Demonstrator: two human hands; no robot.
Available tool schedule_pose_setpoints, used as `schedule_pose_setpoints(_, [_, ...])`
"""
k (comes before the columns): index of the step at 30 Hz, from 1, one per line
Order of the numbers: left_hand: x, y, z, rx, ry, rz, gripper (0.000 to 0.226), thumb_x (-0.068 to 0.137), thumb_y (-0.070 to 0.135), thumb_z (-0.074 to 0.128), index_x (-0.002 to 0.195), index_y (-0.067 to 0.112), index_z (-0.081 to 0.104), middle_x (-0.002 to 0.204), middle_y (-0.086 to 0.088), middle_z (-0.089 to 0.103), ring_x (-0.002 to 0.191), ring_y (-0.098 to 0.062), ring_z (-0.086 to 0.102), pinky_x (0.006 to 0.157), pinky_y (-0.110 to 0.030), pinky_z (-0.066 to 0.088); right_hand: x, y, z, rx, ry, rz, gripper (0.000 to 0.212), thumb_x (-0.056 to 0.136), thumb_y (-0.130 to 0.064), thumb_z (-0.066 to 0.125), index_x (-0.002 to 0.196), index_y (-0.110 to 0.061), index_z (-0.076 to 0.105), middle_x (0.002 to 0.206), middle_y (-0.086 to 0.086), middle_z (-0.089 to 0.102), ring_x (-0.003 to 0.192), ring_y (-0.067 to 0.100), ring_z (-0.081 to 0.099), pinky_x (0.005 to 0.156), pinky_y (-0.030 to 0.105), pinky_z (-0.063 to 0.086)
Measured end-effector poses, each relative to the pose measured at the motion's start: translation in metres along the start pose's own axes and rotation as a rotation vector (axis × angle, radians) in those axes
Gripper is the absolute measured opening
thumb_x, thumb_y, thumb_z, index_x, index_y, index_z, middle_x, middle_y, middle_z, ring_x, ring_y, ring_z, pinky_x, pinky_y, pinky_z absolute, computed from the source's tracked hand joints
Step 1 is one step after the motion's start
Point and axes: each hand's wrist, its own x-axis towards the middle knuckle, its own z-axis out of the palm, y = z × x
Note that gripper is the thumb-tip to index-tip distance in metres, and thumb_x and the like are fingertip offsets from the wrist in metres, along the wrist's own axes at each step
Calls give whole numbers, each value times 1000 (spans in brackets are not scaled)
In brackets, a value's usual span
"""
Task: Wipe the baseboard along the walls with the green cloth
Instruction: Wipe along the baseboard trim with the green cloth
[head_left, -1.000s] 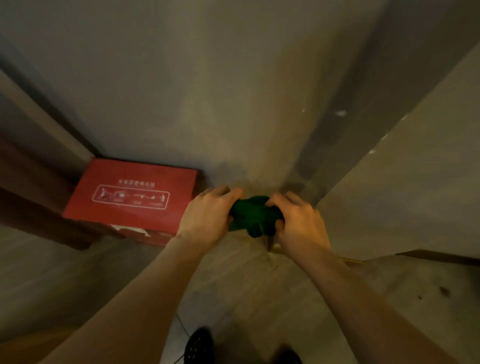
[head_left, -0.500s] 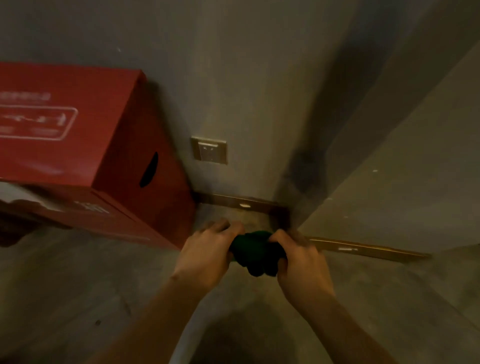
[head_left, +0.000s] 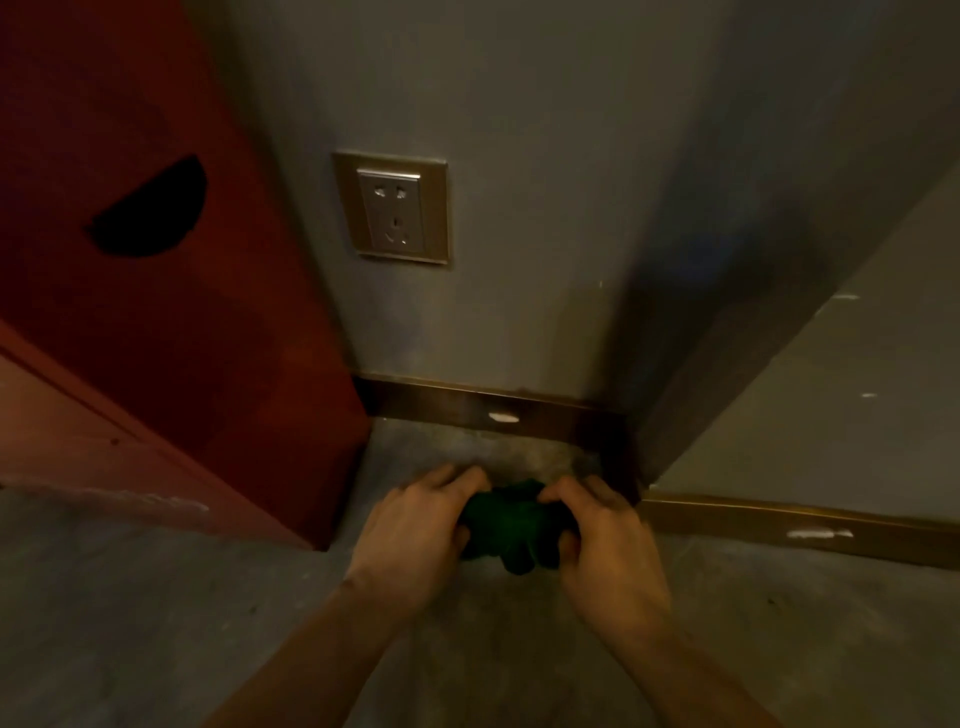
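A bunched green cloth (head_left: 511, 525) sits between my two hands, low over the grey floor. My left hand (head_left: 415, 540) grips its left side and my right hand (head_left: 605, 548) grips its right side. A dark brown baseboard (head_left: 467, 408) with a white mark runs along the foot of the facing wall, a short way beyond my fingers. It meets a dark corner post, and a second stretch of baseboard (head_left: 779, 527) continues to the right along the other wall. The cloth is apart from both stretches.
A large red cardboard box (head_left: 171, 322) with a dark handle hole stands on the left, against the wall and covering the baseboard there. A metal-framed wall socket (head_left: 394, 208) sits above the baseboard. Grey floor (head_left: 156, 623) spreads out in front.
The view has dropped much closer to the floor and corner. The box, socket and baseboard now loom larger. Both hands still hold the cloth together, now lower and nearer the baseboard.
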Motion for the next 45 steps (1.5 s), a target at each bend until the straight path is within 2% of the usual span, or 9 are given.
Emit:
schedule_pose_setpoints(11, [31,-30,43,-98,108,-26,34,87,18,70,106,40,52,101,18,55,89,-3,56,67,-14,34,33,31,42,110,134,-61,49,80,7,56,112,-29,61,116,-5,53,104,18,54,89,42,53])
schedule_pose_setpoints(20, [29,-26,50,-191,145,-95,32,86,16,73,101,36,53,94,15,64,83,-4,59,62,-9,35,39,16,53,269,172,-55,43,86,3,53,117,-24,66,114,-4,61,106,8,57,95,24,48])
schedule_pose_setpoints(23, [30,-26,54,-299,173,-135,35,86,13,73,99,40,54,92,14,67,85,-3,64,71,-22,52,41,10,56,301,40,-66,47,87,-23,48,133,-26,56,126,-2,56,115,10,53,101,30,44])
schedule_pose_setpoints(26, [35,-31,58,-381,195,-205,30,86,14,72,95,38,58,88,16,69,85,1,66,74,-24,54,40,10,61,209,-104,-116,80,73,-42,62,147,-31,34,133,-9,43,121,3,40,100,14,33])
schedule_pose_setpoints(29, [39,-34,62,-436,162,-215,36,89,17,72,95,47,54,90,21,66,87,9,63,73,-11,48,46,15,66,89,-128,-154,88,72,-37,78,146,-32,29,133,-9,39,121,7,38,101,21,37])
schedule_pose_setpoints(32, [40,-40,68,-372,98,-202,37,89,22,72,118,39,57,113,15,65,107,-3,61,94,-27,51,49,21,71,-97,-29,-191,72,80,-21,73,140,-32,34,134,-3,43,122,17,44,98,31,45])
schedule_pose_setpoints(37, [41,-62,71,-119,41,-110,70,77,36,70,140,38,41,138,11,45,128,-14,44,108,-37,42,50,32,93,-278,-35,-165,70,77,-18,69,136,-31,34,130,1,38,121,23,38,89,38,52])
schedule_pose_setpoints(40, [42,-74,77,57,15,-66,94,75,55,58,157,32,19,163,6,22,151,-18,14,126,-38,10,52,36,103,-335,-86,-121,72,76,-31,65,139,-31,30,136,3,34,127,26,33,95,42,49])
schedule_pose_setpoints(45, [44,-95,91,185,-24,-10,118,75,94,35,160,28,-13,168,6,-16,152,-13,-26,125,-43,-14,57,43,112,-383,-152,-95,102,64,-68,46,151,-35,6,151,2,19,140,31,14,116,49,19])
